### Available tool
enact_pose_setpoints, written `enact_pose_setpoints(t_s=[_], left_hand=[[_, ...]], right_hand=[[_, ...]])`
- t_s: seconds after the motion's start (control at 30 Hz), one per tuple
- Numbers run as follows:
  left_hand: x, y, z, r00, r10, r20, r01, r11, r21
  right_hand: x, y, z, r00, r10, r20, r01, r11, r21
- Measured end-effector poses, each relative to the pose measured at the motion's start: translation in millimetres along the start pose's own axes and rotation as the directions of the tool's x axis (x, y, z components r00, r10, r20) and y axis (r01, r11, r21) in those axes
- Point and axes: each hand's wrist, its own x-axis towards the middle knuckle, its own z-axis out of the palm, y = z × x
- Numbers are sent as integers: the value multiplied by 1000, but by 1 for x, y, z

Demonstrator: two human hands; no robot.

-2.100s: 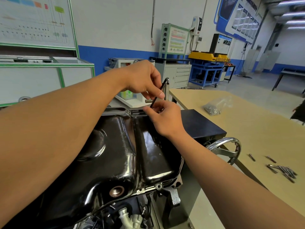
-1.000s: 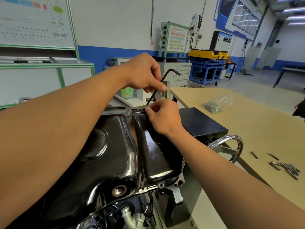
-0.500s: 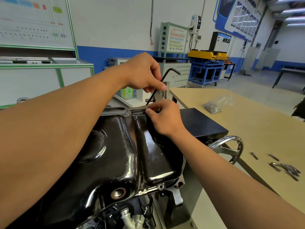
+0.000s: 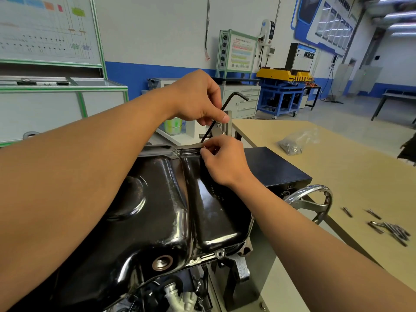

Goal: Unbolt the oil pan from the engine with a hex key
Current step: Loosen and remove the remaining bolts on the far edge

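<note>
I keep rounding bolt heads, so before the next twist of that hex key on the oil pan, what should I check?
1. Black L-shaped hex key pinched by the left hand: ok.
2. Key tip seated in a bolt at the glossy black oil pan's far rim: cannot tell, the right hand hides it.
3. Right hand placed at the key's tip to steady it: ok.
4. Loose grey bolts lying out of the way on the tan table: ok.

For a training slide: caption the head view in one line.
Left hand pinches a hex key at the oil pan flange; right hand curls at its tip.
</note>
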Motion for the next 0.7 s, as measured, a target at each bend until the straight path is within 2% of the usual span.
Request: enact_pose_setpoints(t_s=[0.1,0.27,0.53,0.7], left_hand=[[0,0,0,1000,-2,7,2,1000,5],[0,1,0,1000,9,5,-9,1000,7],[0,1,-1,1000,10,1,-10,1000,6],[0,1,-1,1000,8,-1,-8,1000,1]], right_hand=[[0,-1,0,1000,-9,-1,9,1000,-1],[1,-1,4,992,83,-91,-88,995,-50],[0,-1,-1,999,23,31,-24,1000,13],[1,-2,2,993,95,-72,-99,993,-59]])
